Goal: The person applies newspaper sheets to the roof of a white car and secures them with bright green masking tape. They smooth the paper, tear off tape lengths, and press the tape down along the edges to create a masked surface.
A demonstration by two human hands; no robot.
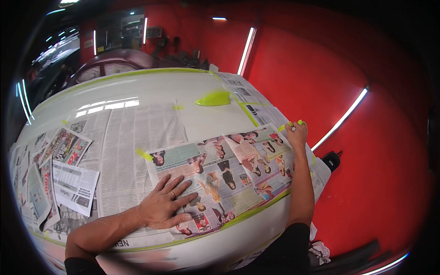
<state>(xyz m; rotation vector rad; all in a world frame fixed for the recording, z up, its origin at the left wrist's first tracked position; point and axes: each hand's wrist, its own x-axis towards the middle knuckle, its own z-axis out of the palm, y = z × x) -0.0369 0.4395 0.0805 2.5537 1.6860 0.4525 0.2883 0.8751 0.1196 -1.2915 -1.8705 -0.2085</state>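
My left hand lies flat with fingers spread on a colour-printed newspaper sheet, which covers part of a white car roof. At the sheet's far right corner my right hand is closed on yellow-green masking tape; how much of it is inside the fingers is hidden. A short tape strip sits on the sheet's upper left corner. Beyond the sheet, a fin-shaped roof antenna is covered in yellow-green. A longer tape line runs along the near edge.
More newspaper covers the left side of the roof, with loose folded pages on top. To the right are a black side mirror, a red floor and crumpled paper. Another car stands at the back.
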